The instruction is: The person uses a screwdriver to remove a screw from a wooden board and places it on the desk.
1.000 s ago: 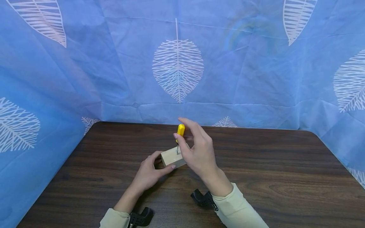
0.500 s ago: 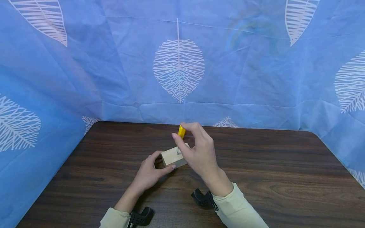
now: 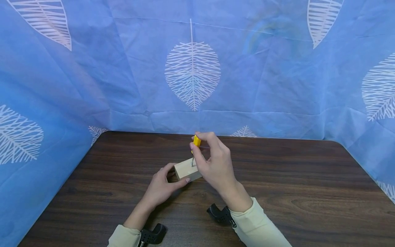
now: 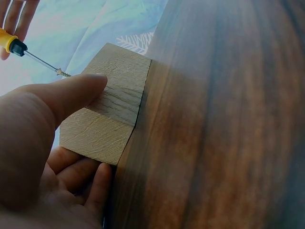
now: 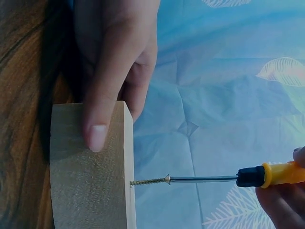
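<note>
A pale wooden block lies on the dark table, gripped at its left end by my left hand, thumb along the near side and fingers behind. In the right wrist view a screw stands out from the block's top face, its tip at the wood. The shaft of a yellow-handled screwdriver meets the screw head in line with it. My right hand pinches the screwdriver handle between thumb and fingers above the block. Part of the block's right end is hidden behind the right hand in the head view.
The dark wood-grain table spreads out on both sides. A blue cloth with white leaf prints hangs behind it and at the sides. Black wrist-worn devices sit below both wrists, beside the pale sleeves.
My right index finger has come down onto the screwdriver handle's top, and the thumb has shifted along the handle. The block and left hand stay in place.
</note>
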Tool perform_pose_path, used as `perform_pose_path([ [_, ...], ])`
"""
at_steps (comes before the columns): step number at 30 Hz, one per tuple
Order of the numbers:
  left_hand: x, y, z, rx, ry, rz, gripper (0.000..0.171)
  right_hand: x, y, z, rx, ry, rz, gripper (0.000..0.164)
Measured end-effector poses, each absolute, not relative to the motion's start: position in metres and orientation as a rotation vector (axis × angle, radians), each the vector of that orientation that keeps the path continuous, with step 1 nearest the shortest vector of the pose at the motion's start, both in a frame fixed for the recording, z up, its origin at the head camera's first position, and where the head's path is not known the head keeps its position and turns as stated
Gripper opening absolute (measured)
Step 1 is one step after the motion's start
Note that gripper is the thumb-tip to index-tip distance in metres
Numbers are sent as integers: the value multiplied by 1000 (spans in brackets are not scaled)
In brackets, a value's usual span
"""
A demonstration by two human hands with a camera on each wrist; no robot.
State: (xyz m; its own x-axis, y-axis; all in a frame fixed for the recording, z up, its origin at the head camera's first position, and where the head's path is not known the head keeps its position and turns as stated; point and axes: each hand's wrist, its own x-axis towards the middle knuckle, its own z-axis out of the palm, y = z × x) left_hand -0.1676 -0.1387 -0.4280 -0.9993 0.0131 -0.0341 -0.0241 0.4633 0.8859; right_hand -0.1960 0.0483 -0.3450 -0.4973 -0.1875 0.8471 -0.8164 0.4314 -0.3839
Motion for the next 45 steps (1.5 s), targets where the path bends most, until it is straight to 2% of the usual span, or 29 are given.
perform_pose_path([
  [7,-168,-139,-428,-15,2652,1603,53,-195,49,-346,775,-1960,997,40],
  [19,-167,-140,-427,-8,2647,1606,52,-198,47,-344,868,-1907,1122,28],
  [26,-167,-140,-427,-10,2648,1608,53,-197,48,-343,859,-1938,1121,29],
  [32,-167,-139,-427,-13,2653,1595,53,-196,47,-345,831,-1965,1095,36],
  [40,-167,-139,-427,-18,2651,1593,53,-198,47,-343,799,-1915,1064,28],
  [45,-167,-139,-427,-20,2654,1592,53,-198,49,-343,809,-1911,1124,31],
])
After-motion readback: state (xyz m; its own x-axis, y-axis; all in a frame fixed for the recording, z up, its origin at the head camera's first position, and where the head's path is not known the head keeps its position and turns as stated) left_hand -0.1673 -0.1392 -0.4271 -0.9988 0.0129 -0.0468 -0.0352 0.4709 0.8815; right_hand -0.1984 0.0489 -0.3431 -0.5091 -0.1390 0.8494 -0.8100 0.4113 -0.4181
